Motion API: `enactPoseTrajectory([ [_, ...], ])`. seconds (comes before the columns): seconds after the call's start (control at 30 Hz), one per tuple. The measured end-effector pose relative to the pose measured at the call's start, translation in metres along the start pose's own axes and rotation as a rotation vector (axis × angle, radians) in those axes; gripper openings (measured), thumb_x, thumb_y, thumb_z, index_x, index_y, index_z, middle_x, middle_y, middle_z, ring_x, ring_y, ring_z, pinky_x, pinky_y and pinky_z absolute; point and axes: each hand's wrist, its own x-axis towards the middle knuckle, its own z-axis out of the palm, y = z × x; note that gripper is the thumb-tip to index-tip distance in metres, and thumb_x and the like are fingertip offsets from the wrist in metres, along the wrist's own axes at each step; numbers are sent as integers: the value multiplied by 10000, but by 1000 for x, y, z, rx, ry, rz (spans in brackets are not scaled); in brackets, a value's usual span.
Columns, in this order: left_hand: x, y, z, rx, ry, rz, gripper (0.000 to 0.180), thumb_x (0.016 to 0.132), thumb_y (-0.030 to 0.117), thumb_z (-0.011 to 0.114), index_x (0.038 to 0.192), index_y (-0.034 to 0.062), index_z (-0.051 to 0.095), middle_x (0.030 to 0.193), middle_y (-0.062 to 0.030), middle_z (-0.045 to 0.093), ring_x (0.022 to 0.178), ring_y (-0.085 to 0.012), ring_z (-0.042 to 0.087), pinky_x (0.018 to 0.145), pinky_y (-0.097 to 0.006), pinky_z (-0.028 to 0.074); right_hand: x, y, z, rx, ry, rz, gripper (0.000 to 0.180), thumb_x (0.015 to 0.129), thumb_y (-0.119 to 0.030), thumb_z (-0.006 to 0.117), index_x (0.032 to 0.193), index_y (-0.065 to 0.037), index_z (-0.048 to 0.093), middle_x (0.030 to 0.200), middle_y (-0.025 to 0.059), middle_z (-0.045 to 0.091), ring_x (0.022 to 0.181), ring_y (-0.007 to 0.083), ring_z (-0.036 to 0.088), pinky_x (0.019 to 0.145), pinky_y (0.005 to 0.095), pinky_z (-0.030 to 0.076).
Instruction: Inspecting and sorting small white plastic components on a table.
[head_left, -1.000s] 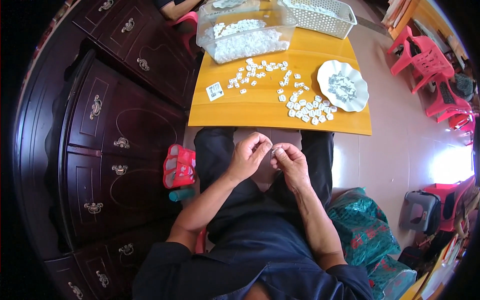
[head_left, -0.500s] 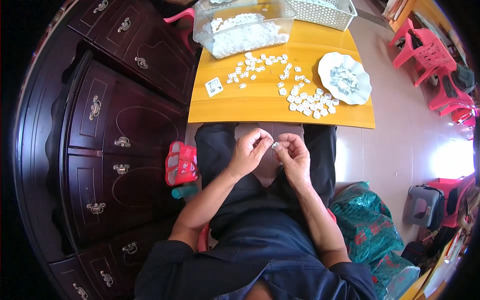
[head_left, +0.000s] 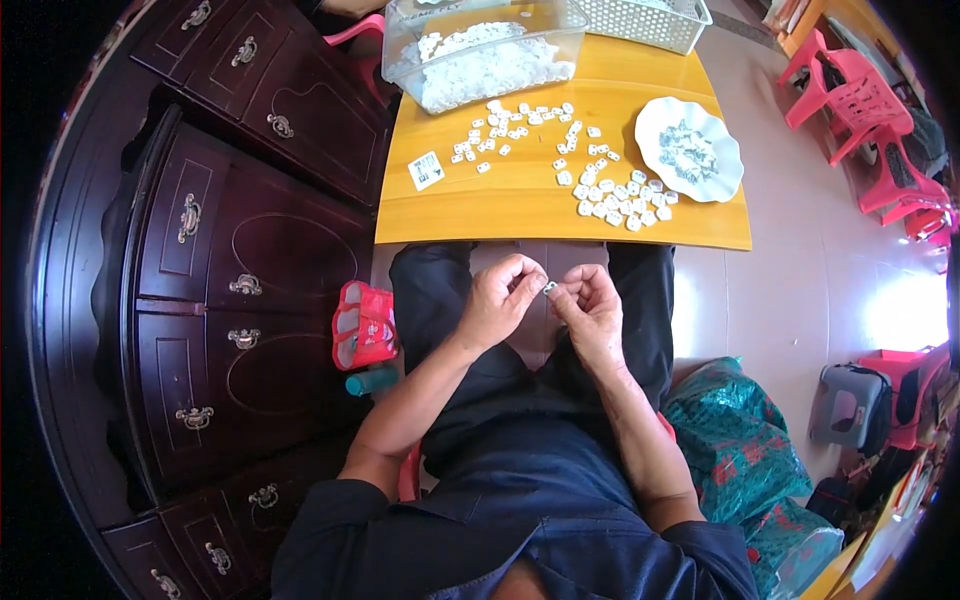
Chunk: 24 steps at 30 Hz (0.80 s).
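My left hand and my right hand meet over my lap, just off the table's near edge. Both are closed in a pinch on one small white plastic piece that shows between the fingertips. Its details are too small to make out. On the wooden table lie many loose white pieces with dark holes; one thick cluster of white pieces is near the front right edge, and a looser group spreads farther back. A scalloped white plate at the right holds small silvery-grey parts.
A clear plastic bin of white pieces and a perforated basket stand at the table's far side. Dark wooden cabinets line the left, with a red bag beside my leg. A green wrapped bundle sits at my right.
Both hands keep nearly the same pose around the small white piece. The whole view has shifted slightly; nothing on the table has visibly been moved.
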Motion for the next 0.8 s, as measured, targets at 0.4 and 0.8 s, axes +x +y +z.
enactPoseTrajectory([
  [0.4,4,-4,7,107,-4,125,119,936,76,672,877,-22,639,720,-17,630,655,-51,550,578,-229,446,0,2,-4,-56,18,-39,211,895,48,679,931,-64,505,799,-31,584,702,25,557,639,170,452],
  [0.8,57,12,-23,-91,21,-39,128,974,91,598,1015,7,686,805,-6,668,639,-33,553,574,-195,454,9,-6,-7,122,90,-34,197,905,61,652,941,-61,502,803,-32,582,680,13,537,631,157,438],
])
